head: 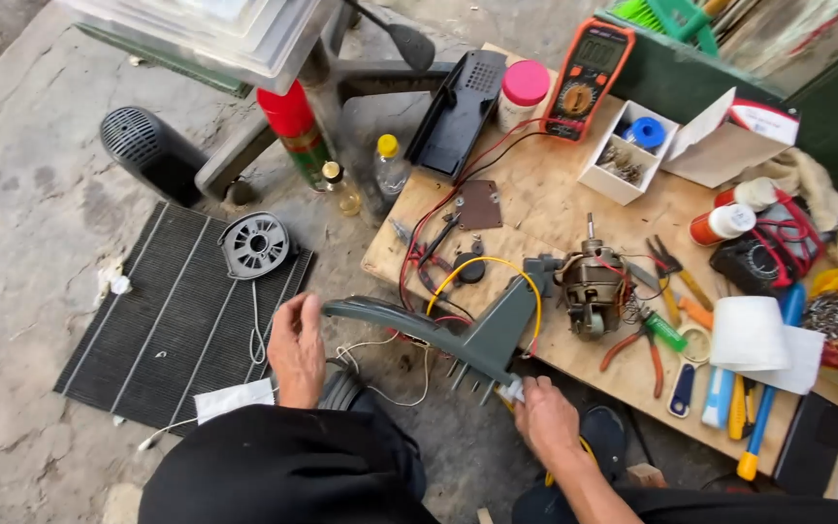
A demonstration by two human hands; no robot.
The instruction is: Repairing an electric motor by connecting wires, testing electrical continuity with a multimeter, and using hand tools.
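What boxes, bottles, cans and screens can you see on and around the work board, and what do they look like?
Meter with screen: far edge of the board, orange and black, grey display.
Jar: left of the meter, white, pink lid.
Open box: right of the meter, white cardboard, blue roll inside.
Spray can: on the ground left of the board, red cap.
Two small bottles: beside the can, clear, yellow caps.

Motor [592, 289] sitting on board [545, 209], pliers [644, 342] lying right of it, multimeter [587, 78] lying behind, housing [458, 330] lying left.
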